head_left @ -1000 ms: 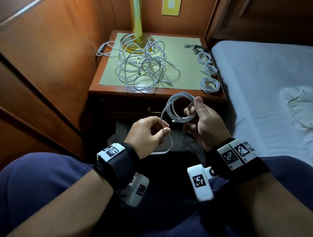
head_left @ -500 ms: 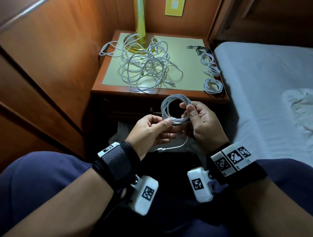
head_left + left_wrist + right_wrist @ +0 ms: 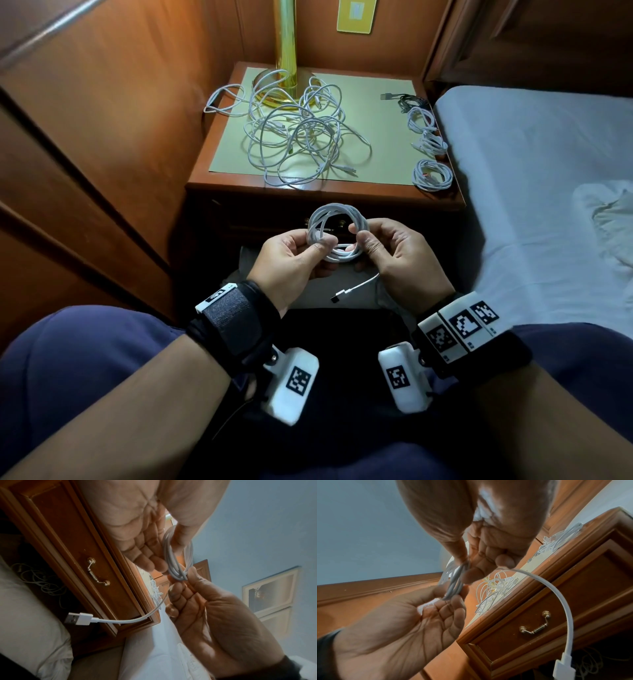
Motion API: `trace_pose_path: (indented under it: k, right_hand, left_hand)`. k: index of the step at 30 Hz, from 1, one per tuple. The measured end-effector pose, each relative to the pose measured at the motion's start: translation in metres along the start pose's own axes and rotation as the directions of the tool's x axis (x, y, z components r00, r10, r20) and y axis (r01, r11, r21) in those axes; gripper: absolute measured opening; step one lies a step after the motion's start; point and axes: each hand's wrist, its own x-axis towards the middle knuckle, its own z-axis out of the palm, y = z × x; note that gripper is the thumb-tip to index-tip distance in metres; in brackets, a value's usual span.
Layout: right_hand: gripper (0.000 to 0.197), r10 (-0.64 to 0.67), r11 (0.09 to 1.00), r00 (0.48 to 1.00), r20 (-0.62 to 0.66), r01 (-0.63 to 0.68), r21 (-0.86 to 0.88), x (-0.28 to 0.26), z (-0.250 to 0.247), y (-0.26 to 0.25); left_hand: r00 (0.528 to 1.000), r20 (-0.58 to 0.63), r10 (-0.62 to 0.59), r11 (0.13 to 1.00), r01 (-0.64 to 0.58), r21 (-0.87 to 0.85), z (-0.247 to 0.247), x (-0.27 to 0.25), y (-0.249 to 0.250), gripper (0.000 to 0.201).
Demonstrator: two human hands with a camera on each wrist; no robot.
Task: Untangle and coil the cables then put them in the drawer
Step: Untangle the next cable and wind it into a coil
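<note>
The white cable coil (image 3: 337,233) is held upright in front of the drawer (image 3: 342,224), between both hands. The left hand (image 3: 291,260) pinches its left side between thumb and fingers (image 3: 150,562), and the right hand (image 3: 394,253) pinches its right side the same way. The loose tail (image 3: 359,286) hangs below the coil, running down and toward the left hand, and ends in a USB plug (image 3: 78,618). By my reading, that tail must be wrapped around the coil next, and the left hand is the nearer one to catch it.

On the desk (image 3: 308,193) I count one tangled pile of white cables (image 3: 294,137), the number of cables in it unclear, and four finished coils along the right edge: three white (image 3: 431,174) and one dark (image 3: 411,101). More cable seems to lie in the dark space under the drawer (image 3: 39,580).
</note>
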Motion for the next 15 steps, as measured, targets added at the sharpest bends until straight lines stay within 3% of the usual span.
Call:
trace_pose_path:
  k: [6,11,15]
  right_hand:
    - [0.014,0.065,0.978,0.996,-0.059,-0.075,-0.196,0.0012,-0.0053,0.0052]
    - [0.016,0.137,0.958,0.989,-0.049,-0.145,-0.246,0.0016,-0.0023,0.0103]
    - [0.021,0.177,0.932,0.984,-0.010,-0.171,-0.320,0.0010,-0.0023,0.0067]
  left_hand:
    - [0.994,0.057,0.098,0.988,-0.104,0.113,0.0033,-0.0030,-0.0008,0.008]
    - [0.977,0.088,0.193,0.950,-0.208,0.234,0.0020,-0.0023,-0.0026,0.006]
    - [0.963,0.095,0.251,0.936,-0.266,0.230,0.0061,-0.0050,-0.0012,0.019]
